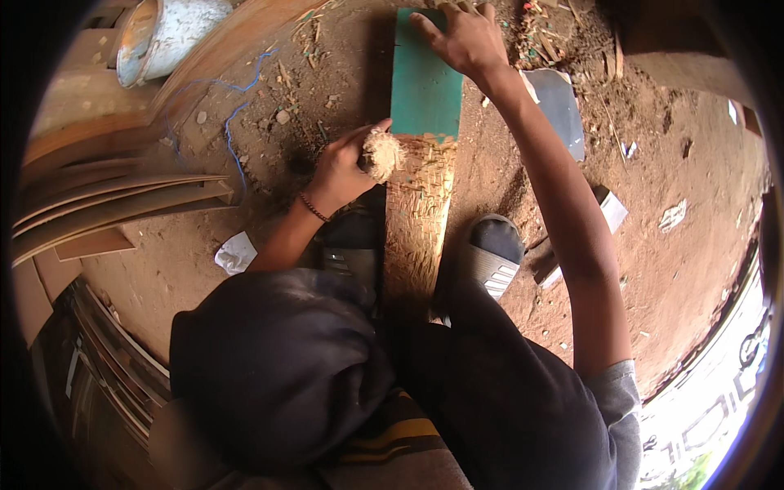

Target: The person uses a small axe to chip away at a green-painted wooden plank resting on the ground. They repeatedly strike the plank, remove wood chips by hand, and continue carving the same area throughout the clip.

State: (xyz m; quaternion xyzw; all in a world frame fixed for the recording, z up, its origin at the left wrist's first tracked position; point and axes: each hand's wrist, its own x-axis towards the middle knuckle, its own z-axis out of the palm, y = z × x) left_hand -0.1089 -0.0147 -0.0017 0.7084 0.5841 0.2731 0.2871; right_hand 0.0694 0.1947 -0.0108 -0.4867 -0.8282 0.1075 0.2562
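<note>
A long wooden board [418,212] runs away from me between my feet. Its far part carries smooth green paint [425,90]; the nearer part is bare, pale wood covered in rough chip marks. My left hand [341,167] is wrapped round a short thick thing with a round, frayed pale end [382,155], beside the board's left edge. The rest of that thing is hidden by the hand and by its own end. At the far end my right hand [472,39] grips the board, thumb on the green face and fingers bent at the edge.
Thin wooden sheets [122,204] lie stacked at the left, near a paint-stained bucket [167,37] and blue string [233,135]. A dark flat sheet [557,106] lies right of the board. Wood chips [543,45] litter the dirt floor. My sandalled foot [494,253] stands beside the board.
</note>
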